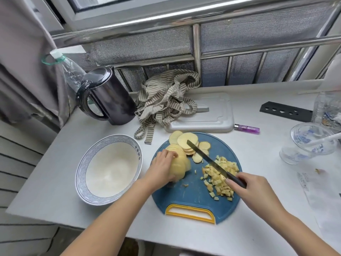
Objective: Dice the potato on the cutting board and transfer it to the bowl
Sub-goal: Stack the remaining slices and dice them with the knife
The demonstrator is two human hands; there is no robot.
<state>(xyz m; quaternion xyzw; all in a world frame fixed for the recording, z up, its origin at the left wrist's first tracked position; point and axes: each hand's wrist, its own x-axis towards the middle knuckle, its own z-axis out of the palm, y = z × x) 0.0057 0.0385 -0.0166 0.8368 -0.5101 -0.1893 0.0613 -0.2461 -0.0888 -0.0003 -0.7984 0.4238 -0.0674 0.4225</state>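
Pale-yellow potato (180, 163), part sliced, part diced

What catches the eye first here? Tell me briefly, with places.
On the round blue cutting board with a yellow handle, the left hand holds a stack of pale potato slices while the right hand grips a black-handled knife over a pile of yellow potato dice at the board's right. Left of the board stands a white bowl with a blue patterned rim, no potato in it.
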